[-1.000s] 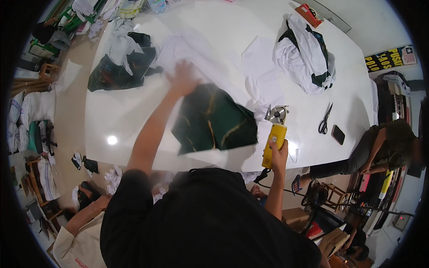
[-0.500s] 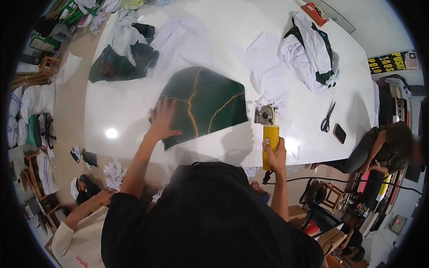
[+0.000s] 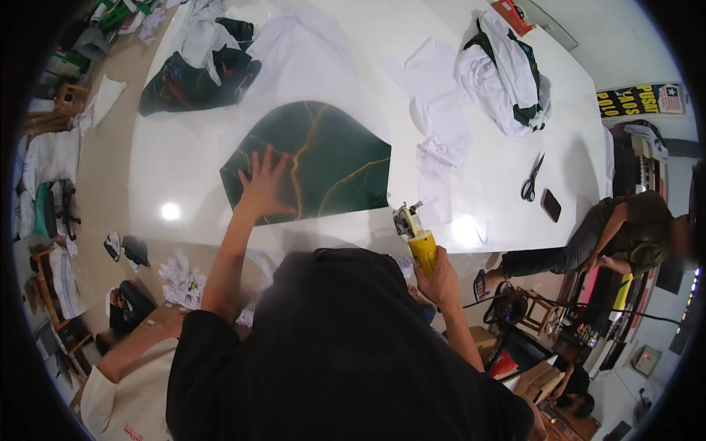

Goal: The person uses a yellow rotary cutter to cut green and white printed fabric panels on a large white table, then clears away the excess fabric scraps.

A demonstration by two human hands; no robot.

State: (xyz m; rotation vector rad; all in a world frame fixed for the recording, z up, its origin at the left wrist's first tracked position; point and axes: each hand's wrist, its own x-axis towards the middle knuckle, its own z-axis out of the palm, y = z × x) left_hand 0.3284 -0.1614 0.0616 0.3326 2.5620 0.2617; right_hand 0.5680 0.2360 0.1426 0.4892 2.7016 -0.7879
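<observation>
A dark green fabric piece (image 3: pixel 334 162) with gold vein lines and a curved far edge lies flat on the white table (image 3: pixel 176 173). My left hand (image 3: pixel 265 184) rests on its left part, fingers spread. In my right hand (image 3: pixel 439 279) is a yellow handheld electric rotary cutter (image 3: pixel 422 251), gripped round its body. The metal cutting head points away from me and stands close to the fabric's near right corner. Whether the head touches the table I cannot tell. White fabric scraps (image 3: pixel 441 117) lie to the right of the green piece.
Green-and-white fabric heaps lie at far left (image 3: pixel 202 81) and far right (image 3: pixel 507 73). Black scissors (image 3: pixel 532 178) and a phone (image 3: pixel 551 205) rest at right, a red tape dispenser (image 3: pixel 512 18) at the far edge. A black cable (image 3: pixel 603 310) runs right. People sit at both sides.
The green fabric has turned and shifted left toward me under my left hand. My right hand has brought the cutter left and nearer to me, tilting it toward the fabric's corner.
</observation>
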